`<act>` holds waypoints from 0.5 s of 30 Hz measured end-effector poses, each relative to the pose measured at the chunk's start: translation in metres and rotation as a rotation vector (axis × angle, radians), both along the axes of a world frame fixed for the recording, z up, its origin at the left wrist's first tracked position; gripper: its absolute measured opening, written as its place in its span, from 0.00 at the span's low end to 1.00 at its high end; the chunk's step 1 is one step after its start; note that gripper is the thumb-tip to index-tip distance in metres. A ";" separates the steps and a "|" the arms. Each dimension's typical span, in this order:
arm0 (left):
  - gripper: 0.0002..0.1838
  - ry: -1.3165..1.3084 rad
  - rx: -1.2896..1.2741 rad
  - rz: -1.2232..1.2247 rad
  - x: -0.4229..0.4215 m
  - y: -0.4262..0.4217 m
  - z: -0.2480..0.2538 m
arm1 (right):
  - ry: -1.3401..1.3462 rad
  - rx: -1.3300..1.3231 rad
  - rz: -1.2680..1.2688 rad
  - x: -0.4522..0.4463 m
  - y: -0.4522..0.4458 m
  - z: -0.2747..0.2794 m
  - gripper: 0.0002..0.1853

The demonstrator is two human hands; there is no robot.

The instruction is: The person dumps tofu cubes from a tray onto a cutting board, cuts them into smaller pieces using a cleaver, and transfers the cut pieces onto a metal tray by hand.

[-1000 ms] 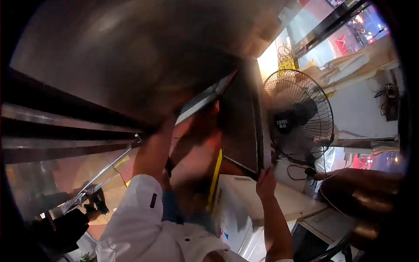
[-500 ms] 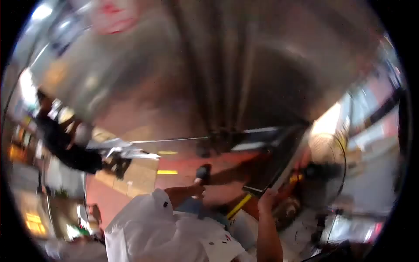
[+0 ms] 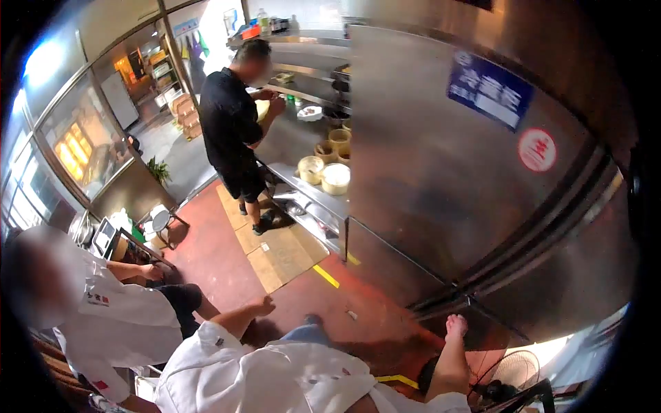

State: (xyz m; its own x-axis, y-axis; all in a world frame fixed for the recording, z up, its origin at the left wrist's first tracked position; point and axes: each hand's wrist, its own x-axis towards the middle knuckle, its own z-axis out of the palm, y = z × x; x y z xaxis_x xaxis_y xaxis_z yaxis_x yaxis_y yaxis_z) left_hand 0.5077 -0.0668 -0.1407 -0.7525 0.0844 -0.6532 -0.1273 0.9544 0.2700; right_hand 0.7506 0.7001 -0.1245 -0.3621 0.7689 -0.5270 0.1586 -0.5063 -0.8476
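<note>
My left hand [image 3: 264, 306] hangs in front of my white coat [image 3: 275, 375], above the red floor. Its fingers are curled in, with nothing visible in them. On the other side, my right hand [image 3: 456, 325] is raised near the lower edge of a tall steel cabinet [image 3: 413, 151]. The fingers there are loosely bent and appear to hold nothing; whether they touch the metal I cannot tell. A blue sign [image 3: 490, 88] and a round red-and-white sticker [image 3: 537, 150] are on the cabinet front.
A co-worker in black [image 3: 231, 124] stands at a steel counter with bamboo steamers [image 3: 335, 177]. Another person in white [image 3: 120, 310] is close on my left. Cardboard [image 3: 279, 258] lies on the floor [image 3: 213, 268]. A fan [image 3: 516, 372] stands at lower right; a stool [image 3: 162, 219] is left.
My view has swung left and cleared of blur. My right hand, earlier at the edge of a dark panel, now shows apart from it. The counter and nearby person have come into view.
</note>
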 end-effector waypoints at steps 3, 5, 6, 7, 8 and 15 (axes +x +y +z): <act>0.22 -0.087 0.020 0.107 0.053 -0.054 -0.004 | -0.252 0.122 0.326 0.000 -0.058 -0.018 0.09; 0.20 -0.003 0.168 0.195 0.073 -0.067 -0.006 | -0.444 0.202 0.656 -0.001 -0.109 -0.038 0.07; 0.19 0.100 0.284 0.235 0.070 -0.055 -0.012 | -0.517 0.248 0.828 -0.001 -0.133 -0.045 0.06; 0.18 0.297 0.471 0.284 0.059 -0.025 -0.025 | -0.576 0.322 0.995 -0.005 -0.154 -0.050 0.05; 0.18 0.401 0.561 0.295 0.052 -0.023 -0.027 | -0.618 0.410 1.126 -0.013 -0.166 -0.055 0.05; 0.26 -0.116 0.251 0.356 0.031 -0.176 0.013 | -0.718 1.313 1.548 -0.129 -0.109 -0.103 0.14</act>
